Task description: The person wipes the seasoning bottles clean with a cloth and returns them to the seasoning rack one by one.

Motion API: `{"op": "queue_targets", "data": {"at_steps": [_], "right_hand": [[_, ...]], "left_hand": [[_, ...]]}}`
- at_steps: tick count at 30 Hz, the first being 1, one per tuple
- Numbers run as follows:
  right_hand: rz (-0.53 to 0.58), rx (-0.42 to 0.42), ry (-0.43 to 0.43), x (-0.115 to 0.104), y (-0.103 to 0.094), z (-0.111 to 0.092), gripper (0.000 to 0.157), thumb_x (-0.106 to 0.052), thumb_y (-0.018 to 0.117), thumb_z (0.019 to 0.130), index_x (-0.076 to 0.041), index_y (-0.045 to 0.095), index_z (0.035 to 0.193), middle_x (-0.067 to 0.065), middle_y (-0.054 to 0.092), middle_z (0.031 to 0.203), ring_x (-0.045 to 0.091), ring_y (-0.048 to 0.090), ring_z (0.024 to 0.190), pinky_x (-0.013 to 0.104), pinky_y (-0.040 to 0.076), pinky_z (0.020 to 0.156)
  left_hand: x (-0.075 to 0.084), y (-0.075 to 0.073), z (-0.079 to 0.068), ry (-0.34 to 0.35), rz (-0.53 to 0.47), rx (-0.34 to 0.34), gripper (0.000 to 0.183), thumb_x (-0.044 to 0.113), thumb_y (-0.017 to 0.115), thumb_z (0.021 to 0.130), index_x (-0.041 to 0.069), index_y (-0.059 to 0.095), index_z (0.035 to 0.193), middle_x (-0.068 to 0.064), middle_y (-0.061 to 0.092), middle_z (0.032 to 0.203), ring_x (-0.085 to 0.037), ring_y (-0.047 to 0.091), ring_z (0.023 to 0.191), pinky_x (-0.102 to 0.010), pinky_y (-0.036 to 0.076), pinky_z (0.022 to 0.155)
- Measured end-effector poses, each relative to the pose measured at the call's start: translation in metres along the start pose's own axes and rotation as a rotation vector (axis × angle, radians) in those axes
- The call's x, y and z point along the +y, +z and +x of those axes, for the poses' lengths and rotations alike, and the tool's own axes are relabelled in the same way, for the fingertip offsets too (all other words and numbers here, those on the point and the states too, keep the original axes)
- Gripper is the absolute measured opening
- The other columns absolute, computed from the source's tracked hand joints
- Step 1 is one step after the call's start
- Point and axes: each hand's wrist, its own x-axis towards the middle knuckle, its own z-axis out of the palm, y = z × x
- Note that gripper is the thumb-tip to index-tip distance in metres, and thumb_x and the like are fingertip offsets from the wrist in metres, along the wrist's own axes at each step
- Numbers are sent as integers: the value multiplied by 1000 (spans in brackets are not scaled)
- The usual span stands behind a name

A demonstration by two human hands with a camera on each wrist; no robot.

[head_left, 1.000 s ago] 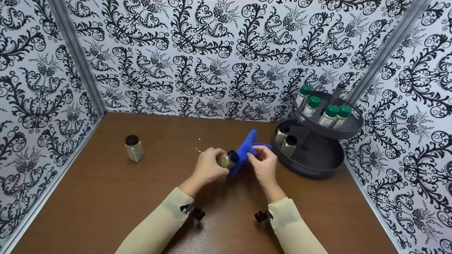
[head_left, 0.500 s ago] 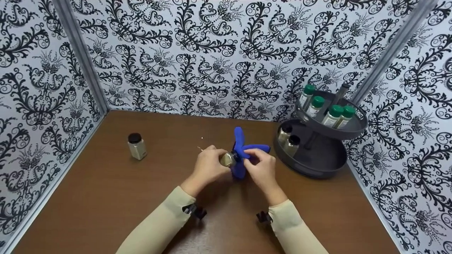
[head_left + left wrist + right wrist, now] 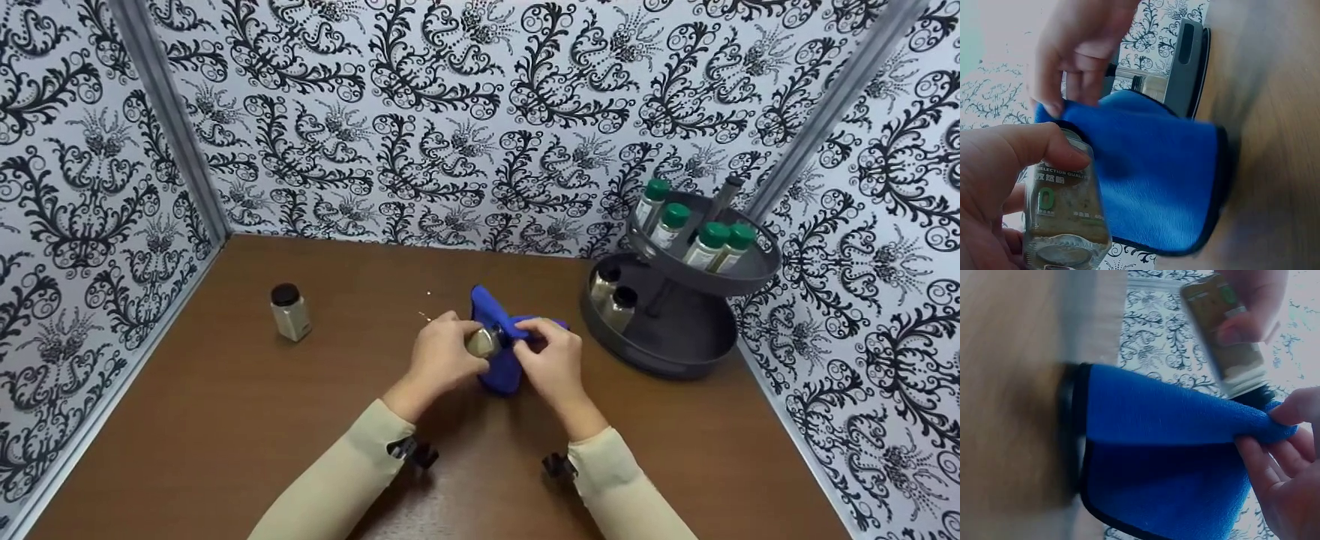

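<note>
The blue cloth's top flap (image 3: 491, 308) has swung left.

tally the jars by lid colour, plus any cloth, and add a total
Green-lidded jars: 4, all on the upper tier
Black-lidded jars: 4 (1 in the left hand, 2 on the lower tier, 1 on the table)
Blue cloth: 1
Total in view: 9

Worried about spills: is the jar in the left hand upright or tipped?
Tipped: the jar leans, its black cap toward the blue cloth.
</note>
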Motion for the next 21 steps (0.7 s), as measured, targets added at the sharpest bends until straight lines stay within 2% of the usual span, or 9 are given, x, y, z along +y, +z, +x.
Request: {"op": "queue_targets", "data": {"at_steps": [4, 7, 10, 16, 21], "right_hand": [[2, -9, -43, -1, 0, -1, 20, 3, 78, 76, -8, 82, 93, 4, 81, 91, 19, 75, 83, 26, 60, 74], [-12, -29, -36, 3, 3, -3, 21, 2, 78, 77, -9, 83, 94, 3, 81, 92, 17, 75, 85, 27, 60, 75], [-13, -41, -1, 8, 5, -4, 21, 2, 78, 78, -10, 83, 94, 2, 81, 91, 16, 74, 84, 25, 59, 75], [53, -56, 58, 8, 1, -2, 17, 2, 79, 81, -8, 82, 95, 5, 80, 91, 15, 72, 81, 18, 57, 72], [81, -17, 36, -2, -4, 1, 19, 5, 79, 80, -8, 82, 92, 4, 80, 89, 13, 71, 80, 13, 55, 71]], "left_hand": [[0, -2, -1, 11, 17, 19, 27, 29, 90, 66, 24, 78, 89, 3, 54, 79, -15, 50, 71, -33, 40, 63], [2, -4, -1, 30, 33, 38, 26, 28, 89, 65, 23, 78, 89, 3, 55, 79, -15, 49, 71, -32, 39, 63], [4, -7, -2, 37, 39, 45, 27, 29, 88, 65, 23, 78, 90, 3, 54, 79, -15, 48, 69, -32, 38, 61], [5, -8, -1, 17, 5, 32, 30, 30, 89, 66, 24, 81, 95, 3, 54, 80, -14, 48, 70, -31, 38, 62], [4, -6, -2, 22, -10, 33, 31, 28, 90, 65, 23, 81, 93, 2, 59, 83, -16, 52, 73, -33, 43, 65]]}}
